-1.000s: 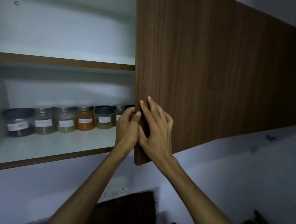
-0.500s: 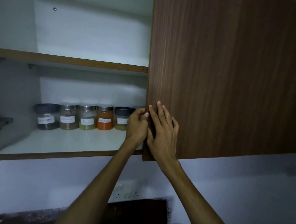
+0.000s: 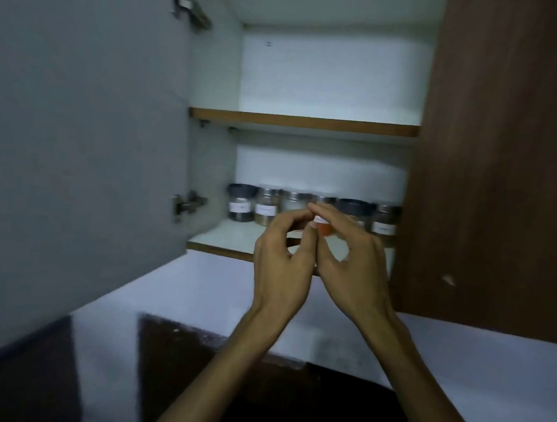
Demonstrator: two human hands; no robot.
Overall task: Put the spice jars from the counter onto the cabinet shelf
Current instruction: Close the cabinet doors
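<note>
no text could be read. white paper labels were seen on the spice jars (image 3: 310, 209) lined up on the lower cabinet shelf (image 3: 223, 236): one on the dark-lidded jar (image 3: 240, 203) at far left, one on the jar beside it (image 3: 265, 206), one on the jar at far right (image 3: 384, 220). the lettering on each was blurred to faint grey marks.

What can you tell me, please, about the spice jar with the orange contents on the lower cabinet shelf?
The spice jar with orange contents looks like clear glass with a white label. It stands in the row of jars on the white lower shelf. The hands in front hide most of it; whether they touch it cannot be told.
</note>
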